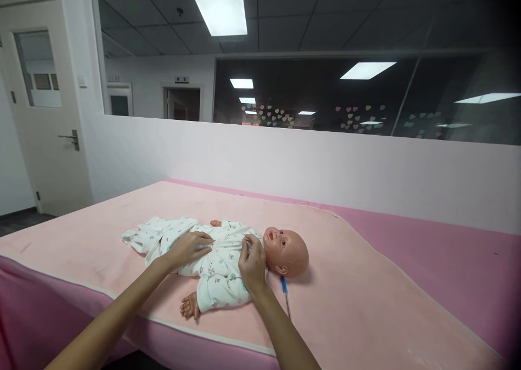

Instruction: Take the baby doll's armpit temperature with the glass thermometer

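A baby doll lies on its back on a pink blanket, head to the right. It wears a white patterned onesie. My left hand presses on the doll's belly and pinches the front of the onesie. My right hand grips the fabric at the collar, just below the doll's chin. The doll's bare hand sticks out of the near sleeve.
A thin blue-tipped stick lies on the blanket beside the doll's head. The blanket covers a pink mattress against a white half-wall with dark windows above. A white door stands at the left.
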### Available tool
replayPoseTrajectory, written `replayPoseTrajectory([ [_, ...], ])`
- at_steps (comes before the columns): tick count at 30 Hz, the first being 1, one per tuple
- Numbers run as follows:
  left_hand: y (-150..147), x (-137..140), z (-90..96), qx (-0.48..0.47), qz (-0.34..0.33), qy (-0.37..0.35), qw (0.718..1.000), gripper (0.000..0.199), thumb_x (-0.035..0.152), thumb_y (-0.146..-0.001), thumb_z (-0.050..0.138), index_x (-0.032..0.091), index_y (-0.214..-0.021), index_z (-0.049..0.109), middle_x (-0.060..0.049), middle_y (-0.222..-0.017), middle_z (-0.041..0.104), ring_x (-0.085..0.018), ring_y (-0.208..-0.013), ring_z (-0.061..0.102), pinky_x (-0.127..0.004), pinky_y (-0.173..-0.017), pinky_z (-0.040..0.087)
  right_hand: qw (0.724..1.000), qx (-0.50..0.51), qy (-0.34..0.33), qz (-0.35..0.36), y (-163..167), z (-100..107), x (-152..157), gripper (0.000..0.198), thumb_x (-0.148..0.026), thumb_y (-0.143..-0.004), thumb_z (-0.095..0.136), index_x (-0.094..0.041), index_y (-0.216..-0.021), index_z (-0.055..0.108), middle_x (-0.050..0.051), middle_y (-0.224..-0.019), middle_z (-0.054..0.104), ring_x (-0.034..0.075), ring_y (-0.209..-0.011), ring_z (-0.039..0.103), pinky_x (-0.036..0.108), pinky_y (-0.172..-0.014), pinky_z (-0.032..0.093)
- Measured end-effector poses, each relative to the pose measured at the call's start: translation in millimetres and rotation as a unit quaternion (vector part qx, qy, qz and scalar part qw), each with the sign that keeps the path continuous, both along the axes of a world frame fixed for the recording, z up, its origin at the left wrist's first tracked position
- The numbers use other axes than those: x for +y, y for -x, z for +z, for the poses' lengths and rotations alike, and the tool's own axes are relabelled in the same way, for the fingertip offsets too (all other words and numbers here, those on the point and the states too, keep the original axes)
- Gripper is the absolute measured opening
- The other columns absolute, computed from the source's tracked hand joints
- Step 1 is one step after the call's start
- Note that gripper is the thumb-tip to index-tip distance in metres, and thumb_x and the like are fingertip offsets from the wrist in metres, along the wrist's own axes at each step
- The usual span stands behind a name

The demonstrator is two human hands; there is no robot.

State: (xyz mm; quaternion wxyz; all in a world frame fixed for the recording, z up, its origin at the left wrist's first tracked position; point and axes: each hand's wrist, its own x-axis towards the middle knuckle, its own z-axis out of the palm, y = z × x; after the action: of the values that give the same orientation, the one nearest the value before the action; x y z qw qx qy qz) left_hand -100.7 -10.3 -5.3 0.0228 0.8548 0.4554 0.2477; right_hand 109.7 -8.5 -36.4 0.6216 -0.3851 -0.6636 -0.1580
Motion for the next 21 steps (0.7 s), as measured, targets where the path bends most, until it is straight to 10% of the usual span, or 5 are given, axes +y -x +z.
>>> replayPoseTrajectory([
  [14,-10.1,-0.6,5.3,0.096,0.053,-0.010,0.994,0.033,0.035,-0.087,0.032,0.024,-0.097,0.062,-0.003,-0.108,0.057,-0.021,-0.094,0.053,-0.032,-0.074,0.040,0.999,-0.005,0.035,0.003,-0.5,4.2,-1.3,0.014,-0.017,-0.084,0.040,-0.016,-0.095,0.049,0.005,-0.081,0.062,0.015,-0.075,0.058,0.028,-0.065,0.048],
  [21,-1.0,-4.5,-14.1,-0.101,0.046,0.075,0.991,0.042,0.047,-0.087,0.027,0.032,-0.117,0.051,-0.001,-0.120,0.050,-0.019,-0.110,0.045,-0.033,-0.091,0.037,0.999,-0.005,0.036,0.006,0.0,4.3,-0.6,0.015,-0.017,-0.084,0.040,-0.016,-0.095,0.050,0.005,-0.081,0.062,0.015,-0.075,0.058,0.028,-0.065,0.049],
])
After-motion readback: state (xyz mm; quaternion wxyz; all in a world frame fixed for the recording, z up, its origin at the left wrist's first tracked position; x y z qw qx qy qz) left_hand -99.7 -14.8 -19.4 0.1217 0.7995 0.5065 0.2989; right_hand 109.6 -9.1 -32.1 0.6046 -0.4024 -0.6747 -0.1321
